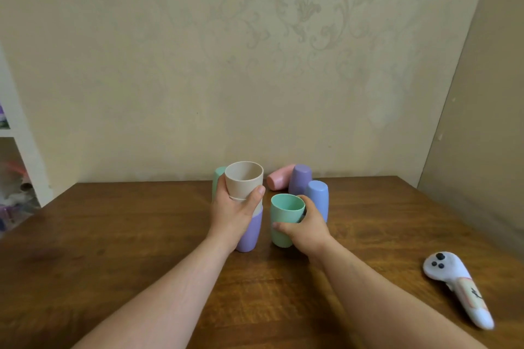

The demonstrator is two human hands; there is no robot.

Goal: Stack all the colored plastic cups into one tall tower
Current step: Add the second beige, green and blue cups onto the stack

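Note:
My left hand [232, 212] grips a short stack of cups: beige cups [243, 183] nested in a purple cup [251, 232] that stands on the wooden table [113, 235]. Just right of it, my right hand [304, 225] holds an upright green cup [285, 215], mouth up. Behind the stack a second green cup [217, 178] is partly hidden. Further back a pink cup [280, 177] lies on its side. A purple cup [301, 180] and a blue cup [319, 197] stand upside down beside it.
A white hand controller [456, 286] lies on the table at the right, near its front edge. A papered wall [255, 65] rises directly behind the cups. White shelves [17, 150] stand to the left of the table.

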